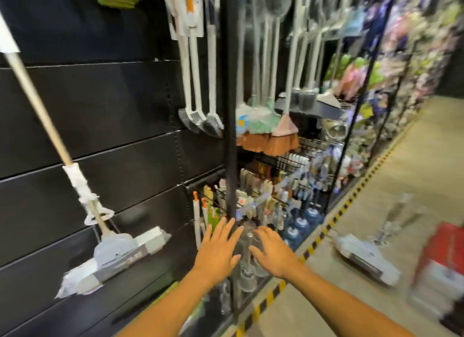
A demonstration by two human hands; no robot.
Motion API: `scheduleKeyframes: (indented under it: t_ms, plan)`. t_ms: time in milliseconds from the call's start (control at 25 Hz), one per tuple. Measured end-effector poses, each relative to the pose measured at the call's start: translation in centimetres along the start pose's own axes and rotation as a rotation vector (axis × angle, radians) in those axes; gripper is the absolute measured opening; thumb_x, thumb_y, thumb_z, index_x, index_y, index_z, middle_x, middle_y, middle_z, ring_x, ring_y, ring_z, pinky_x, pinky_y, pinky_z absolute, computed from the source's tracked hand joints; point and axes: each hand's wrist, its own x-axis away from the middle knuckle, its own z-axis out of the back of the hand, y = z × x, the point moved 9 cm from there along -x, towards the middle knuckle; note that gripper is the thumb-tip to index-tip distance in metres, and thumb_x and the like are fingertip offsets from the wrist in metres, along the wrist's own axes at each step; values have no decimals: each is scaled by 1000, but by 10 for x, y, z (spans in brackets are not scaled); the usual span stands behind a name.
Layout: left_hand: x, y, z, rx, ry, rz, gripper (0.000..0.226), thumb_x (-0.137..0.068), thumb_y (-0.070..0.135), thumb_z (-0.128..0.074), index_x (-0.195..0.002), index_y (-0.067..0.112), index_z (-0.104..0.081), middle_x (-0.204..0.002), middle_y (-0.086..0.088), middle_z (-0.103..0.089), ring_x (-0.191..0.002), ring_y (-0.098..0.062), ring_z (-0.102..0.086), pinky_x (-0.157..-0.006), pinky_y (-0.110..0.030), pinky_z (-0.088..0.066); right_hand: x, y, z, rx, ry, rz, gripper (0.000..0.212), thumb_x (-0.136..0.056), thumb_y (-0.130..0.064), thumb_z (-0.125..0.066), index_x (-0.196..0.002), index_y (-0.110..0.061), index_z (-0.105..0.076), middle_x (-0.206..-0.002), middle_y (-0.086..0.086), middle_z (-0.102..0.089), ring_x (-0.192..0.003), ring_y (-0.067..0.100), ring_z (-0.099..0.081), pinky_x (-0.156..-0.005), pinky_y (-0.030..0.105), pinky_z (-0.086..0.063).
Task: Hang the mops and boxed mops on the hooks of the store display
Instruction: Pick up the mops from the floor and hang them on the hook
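Mops, two: hung mop (113, 256) on black wall (75, 110), floor mop (366, 259) lying beside red box (444, 256). Left hand (218, 251), right hand (273, 254): fingers spread, holding nothing. Open aisle (414, 161) right.

L hand (218, 252), R hand (275, 255): bare, slim fingers. Forearms (173, 306) bare too, up to frame edge.

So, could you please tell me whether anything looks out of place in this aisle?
A plastic-wrapped white flat mop lies on the beige floor beside a red and white box, rather than hanging up. On the left, a wooden-handled grey mop slants across the black wall panel, not straight down.
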Motion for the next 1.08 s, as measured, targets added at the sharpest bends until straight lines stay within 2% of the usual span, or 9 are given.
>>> scheduleKeyframes:
  t_ms: [120,240,600,800,1000,1080]
  plan:
    - [-29,74,-7,38,-13,-85,76,-106,51,-45,-167,30,-3,-175,-1,8,-162,-28,11,-131,-55,-1,44,70,24,-7,41,-112,61,-104,-52,-45,-154,-20,-35,-159,1,-33,-144,24,-37,-115,40,-38]
    - [-61,152,-21,78,-61,-179,76,-107,50,-44,-166,30,-1,-175,0,9,-162,-27,11,-131,-54,0,91,152,50,-32,87,-236,60,-103,-52,-46,-151,-18,-40,-155,2,-38,-140,26,-43,-111,40,-41]
    - [-186,345,-69,141,-148,-464,78,-105,54,-44,-166,30,-4,-175,0,8,-162,-26,9,-130,-54,0,166,362,127,-29,200,-603,60,-101,-50,-49,-150,-16,-40,-154,6,-41,-141,30,-41,-113,44,-40]
    - [-290,415,-94,200,-164,-554,78,-104,52,-47,-166,29,-5,-175,1,6,-162,-26,6,-129,-51,-2,158,467,167,-41,238,-739,56,-100,-46,-52,-147,-17,-45,-153,4,-45,-138,26,-45,-111,45,-42]
    - [-387,462,-115,263,-233,-620,77,-103,49,-49,-166,32,-8,-175,3,5,-162,-26,7,-131,-52,-4,133,553,202,-54,274,-854,53,-100,-48,-52,-144,-18,-48,-147,1,-48,-132,22,-49,-107,40,-45]
    - [-418,476,-127,303,-268,-610,78,-99,55,-46,-166,33,-13,-175,2,1,-162,-26,2,-131,-53,-5,120,583,214,-80,281,-882,54,-99,-50,-53,-144,-21,-48,-148,0,-48,-133,20,-49,-110,41,-45]
